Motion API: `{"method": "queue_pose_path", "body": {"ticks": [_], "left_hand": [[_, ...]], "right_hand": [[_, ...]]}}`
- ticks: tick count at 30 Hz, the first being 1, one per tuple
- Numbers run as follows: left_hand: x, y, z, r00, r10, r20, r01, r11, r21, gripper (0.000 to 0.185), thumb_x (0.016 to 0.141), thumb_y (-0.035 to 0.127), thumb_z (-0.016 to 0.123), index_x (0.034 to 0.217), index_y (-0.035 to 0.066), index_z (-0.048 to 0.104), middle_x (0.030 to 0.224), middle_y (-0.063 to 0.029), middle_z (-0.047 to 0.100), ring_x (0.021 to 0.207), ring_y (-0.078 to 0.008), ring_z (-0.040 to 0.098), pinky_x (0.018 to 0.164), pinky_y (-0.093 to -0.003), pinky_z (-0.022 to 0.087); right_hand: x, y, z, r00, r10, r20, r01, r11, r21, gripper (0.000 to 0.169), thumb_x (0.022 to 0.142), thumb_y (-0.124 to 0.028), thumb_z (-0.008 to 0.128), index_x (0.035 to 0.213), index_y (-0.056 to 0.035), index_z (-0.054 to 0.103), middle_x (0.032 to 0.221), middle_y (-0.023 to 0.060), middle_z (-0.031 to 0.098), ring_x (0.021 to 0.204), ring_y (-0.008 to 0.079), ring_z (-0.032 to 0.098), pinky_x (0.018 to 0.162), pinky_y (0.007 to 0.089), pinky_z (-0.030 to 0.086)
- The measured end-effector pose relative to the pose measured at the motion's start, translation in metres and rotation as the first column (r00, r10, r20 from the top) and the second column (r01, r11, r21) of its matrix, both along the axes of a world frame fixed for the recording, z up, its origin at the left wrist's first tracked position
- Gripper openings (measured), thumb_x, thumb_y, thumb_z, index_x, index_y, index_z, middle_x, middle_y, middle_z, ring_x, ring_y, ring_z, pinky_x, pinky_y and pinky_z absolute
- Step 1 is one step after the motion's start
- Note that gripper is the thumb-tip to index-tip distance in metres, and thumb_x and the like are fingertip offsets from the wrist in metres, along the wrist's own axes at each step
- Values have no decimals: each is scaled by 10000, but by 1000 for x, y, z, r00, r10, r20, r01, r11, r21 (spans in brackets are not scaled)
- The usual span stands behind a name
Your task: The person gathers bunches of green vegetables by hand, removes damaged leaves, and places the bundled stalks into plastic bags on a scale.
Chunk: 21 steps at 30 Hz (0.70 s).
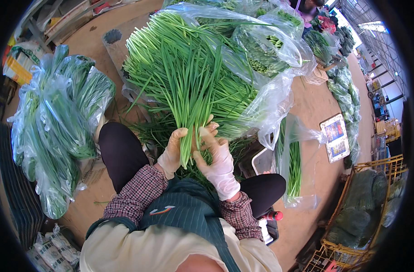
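Observation:
My gloved left hand (173,149) grips a bunch of long green leafy stalks, likely garlic chives (190,98), near its pale lower ends. The leaves fan out away from me. My gloved right hand (215,159) is at the bunch's right side, fingers spread and partly bent, thumb near the stalk ends; whether it pinches any stalks is unclear. Beyond the bunch, a large pile of the same greens (152,44) lies partly on clear plastic wrap (271,102). Loose leaves (159,131) lie beneath and around my hands, between my knees.
Bagged greens (57,112) stand at left. At right are a plastic bag with stalks (295,166), a scale (335,137), a red-capped bottle (273,215) and a yellow wire crate (349,210). More wrapped greens (344,98) line the floor; a person (307,13) is far off.

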State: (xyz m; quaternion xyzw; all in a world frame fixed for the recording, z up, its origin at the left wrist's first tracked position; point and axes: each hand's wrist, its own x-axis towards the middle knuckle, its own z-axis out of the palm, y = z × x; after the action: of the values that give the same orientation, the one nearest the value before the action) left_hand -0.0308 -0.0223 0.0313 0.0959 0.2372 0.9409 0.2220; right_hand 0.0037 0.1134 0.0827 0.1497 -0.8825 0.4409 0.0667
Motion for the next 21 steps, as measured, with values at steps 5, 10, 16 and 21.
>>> {"method": "queue_pose_path", "body": {"ticks": [5, 10, 16, 21], "left_hand": [[2, 0, 6, 991, -56, 124, 40, 991, 129, 742, 864, 361, 530, 1449, -12, 265, 1194, -137, 591, 1185, -248, 528, 1041, -389, 391], [-4, -10, -7, 997, -55, 45, 60, 991, -122, 674, 815, 154, 604, 1425, 21, 351, 837, -57, 643, 730, -181, 630, 738, -297, 528], [3, -10, 10, 989, -148, -3, 137, 922, -363, 671, 750, 56, 711, 1367, 45, 447, 794, -58, 618, 564, -143, 589, 555, -264, 499], [7, -1, -1, 974, -228, 7, 209, 878, -431, 272, 695, 79, 805, 900, 25, 635, 803, -58, 631, 620, -155, 611, 569, -295, 488]], "right_hand": [[4, 6, -34, 965, 191, -178, -107, 912, 395, 394, 705, -59, 690, 1090, -103, 619, 843, 91, 543, 750, 299, 552, 630, 392, 466], [32, 20, -46, 949, 303, -89, -204, 802, 561, 180, 692, -177, 679, 751, -40, 577, 737, 116, 544, 713, 282, 588, 611, 392, 489], [35, 82, -87, 929, -15, 370, -267, 667, 696, 336, 785, -332, 702, 927, -36, 632, 889, 151, 652, 784, 309, 633, 661, 394, 510], [-1, 49, -26, 887, -92, 453, 332, 808, -487, 415, 966, -387, 517, 1082, -4, 628, 839, 8, 614, 794, 94, 569, 712, 262, 479]]}}
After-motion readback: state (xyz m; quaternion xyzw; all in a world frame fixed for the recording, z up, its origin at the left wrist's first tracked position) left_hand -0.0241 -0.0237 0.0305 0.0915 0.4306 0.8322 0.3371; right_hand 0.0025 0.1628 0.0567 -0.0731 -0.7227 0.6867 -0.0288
